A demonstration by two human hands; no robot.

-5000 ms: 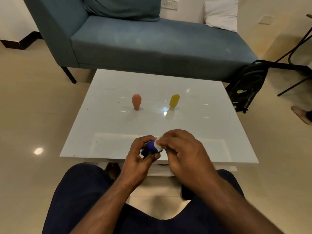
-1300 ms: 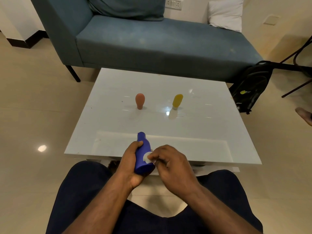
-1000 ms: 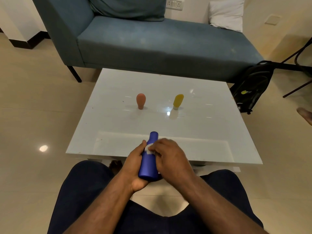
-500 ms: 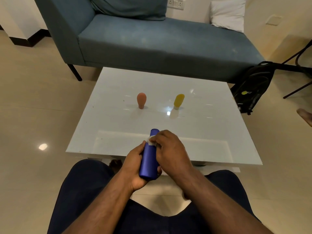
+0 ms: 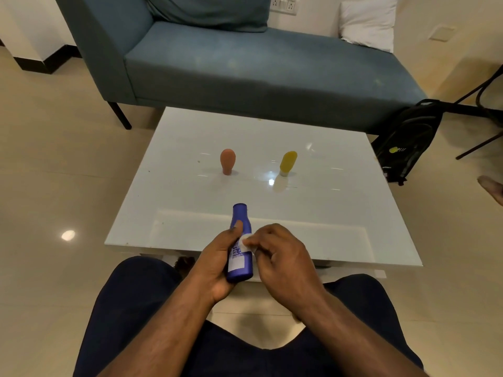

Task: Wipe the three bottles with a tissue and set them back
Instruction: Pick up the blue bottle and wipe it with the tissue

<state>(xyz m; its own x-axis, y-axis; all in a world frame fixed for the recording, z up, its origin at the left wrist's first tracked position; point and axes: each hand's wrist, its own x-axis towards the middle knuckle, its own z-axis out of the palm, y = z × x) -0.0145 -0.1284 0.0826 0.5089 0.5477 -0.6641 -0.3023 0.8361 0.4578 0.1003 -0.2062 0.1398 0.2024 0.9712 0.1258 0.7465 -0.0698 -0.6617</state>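
While the left hand (image 5: 217, 263) grips the blue plastic bottle (image 5: 241, 248), right-hand fingers (image 5: 251, 240) pinch white tissue (image 5: 245, 244) against it; orange bottle (image 5: 227, 165) and yellow bottle (image 5: 288, 163) stand mid-desk (image 5: 340, 213), seemingly unwiped.

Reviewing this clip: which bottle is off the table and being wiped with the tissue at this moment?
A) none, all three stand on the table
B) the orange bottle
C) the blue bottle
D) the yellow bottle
C. The left hand grips the blue bottle while the right hand presses the tissue against it; the orange bottle and yellow bottle stand on the white table.
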